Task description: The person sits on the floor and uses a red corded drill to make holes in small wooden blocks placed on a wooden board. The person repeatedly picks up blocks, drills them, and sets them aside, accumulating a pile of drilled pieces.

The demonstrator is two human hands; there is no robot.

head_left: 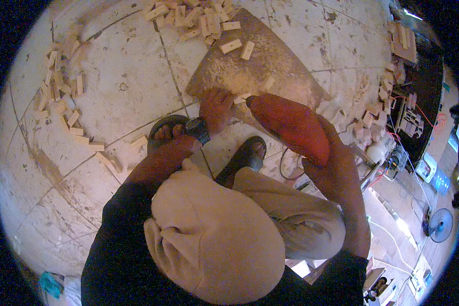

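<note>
My left hand (215, 108) is low over the near edge of a brown board (285, 56), wearing a wristwatch (197, 129). Its fingers are closed at the end of a small pale wooden block (243, 98). My right hand (333, 143) grips a red power drill (293, 127), whose body covers most of the fingers. The drill's dark nose and thin bit point left and end at the block; whether the bit is inside the wood I cannot make out. Sawdust (239, 79) coats the board around them.
Loose blocks (231, 46) lie on the board, with a heap of blocks (204, 20) beyond. A curved row of blocks (61, 104) runs along the left floor. My sandalled feet (250, 155) are close by. Blocks, cables, a bottle (440, 181) and a fan (440, 225) crowd the right.
</note>
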